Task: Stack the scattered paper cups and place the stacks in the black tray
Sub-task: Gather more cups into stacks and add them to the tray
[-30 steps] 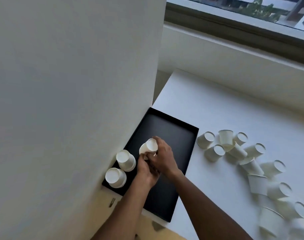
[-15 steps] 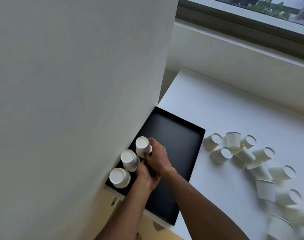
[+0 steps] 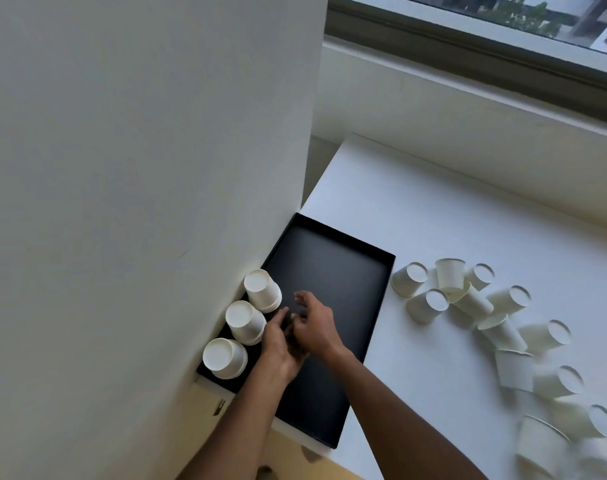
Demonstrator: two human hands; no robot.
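In the black tray (image 3: pixel 333 271), along its left wall, a row of upside-down paper cup stacks: far stack (image 3: pixel 262 291), middle stack (image 3: pixel 245 322), near stack (image 3: pixel 224 358). Left hand (image 3: pixel 277 348) over the tray just beside the middle stack, fingers relaxed, holding nothing; touching it or not, cannot tell. Right hand (image 3: pixel 314 327) close next to it, fingers spread, also empty. On the white worktop (image 3: pixel 416 220), right of the tray, many loose cups (image 3: pixel 468 303), most lying on the side, some overlapping.
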